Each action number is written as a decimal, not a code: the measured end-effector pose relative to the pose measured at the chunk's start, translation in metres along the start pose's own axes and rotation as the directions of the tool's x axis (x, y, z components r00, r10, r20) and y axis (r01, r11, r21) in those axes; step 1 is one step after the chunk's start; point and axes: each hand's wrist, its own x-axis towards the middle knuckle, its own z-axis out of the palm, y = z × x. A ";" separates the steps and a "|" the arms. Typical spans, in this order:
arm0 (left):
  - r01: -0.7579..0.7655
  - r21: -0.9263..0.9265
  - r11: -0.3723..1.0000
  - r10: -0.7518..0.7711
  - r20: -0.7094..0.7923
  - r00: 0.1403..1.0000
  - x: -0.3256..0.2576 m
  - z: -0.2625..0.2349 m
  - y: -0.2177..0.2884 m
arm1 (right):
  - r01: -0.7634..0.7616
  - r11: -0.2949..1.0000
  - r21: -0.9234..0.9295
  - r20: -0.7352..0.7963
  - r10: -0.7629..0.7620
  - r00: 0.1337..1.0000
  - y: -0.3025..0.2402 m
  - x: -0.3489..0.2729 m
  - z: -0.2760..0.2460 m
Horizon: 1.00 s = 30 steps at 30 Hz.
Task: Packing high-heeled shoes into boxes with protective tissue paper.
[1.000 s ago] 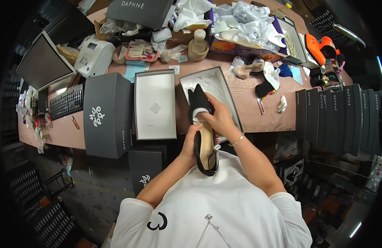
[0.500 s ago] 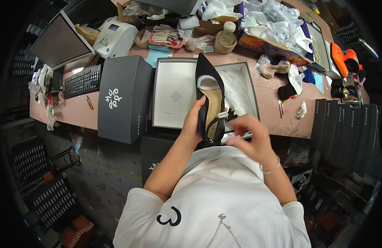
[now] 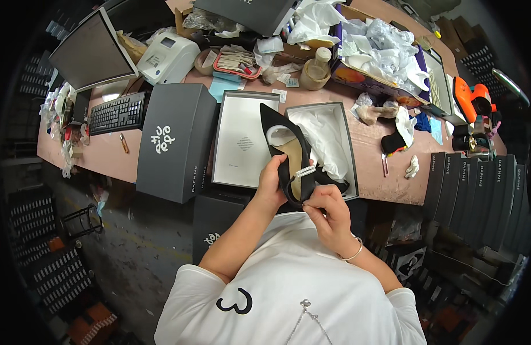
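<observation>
Head view: holds a black shoe (image 3: 298, 150) in the left grip (image 3: 271, 181), closed around its left side near the middle, with the thumb over the rim and most of the fingers hidden underneath. Points the toe away from the body and slightly left, well beyond that grip, with the heel end near the white shirt (image 3: 346, 287). Pinches at the heel end with the right grip (image 3: 331, 215), thumb and forefinger close together (too small to tell whether on strap or rim). Shows a beaded band (image 3: 304, 171) across the shoe between the two grips, and a white pad (image 3: 280, 135) inside toward the toe. Overlaps, in this view, the lid (image 3: 237, 155) and the left edge of an open box (image 3: 349, 150) holding tissue (image 3: 326, 141). Also shows, on the tabletop (image 3: 369, 181), a closed box (image 3: 173, 129) left of the lid, and a keyboard (image 3: 117, 112) farther left.
</observation>
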 end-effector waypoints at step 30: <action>-0.447 0.663 -0.601 0.206 0.669 0.714 -0.049 -0.075 0.056 | -0.763 0.355 0.540 0.564 0.521 0.641 0.113 0.028 0.037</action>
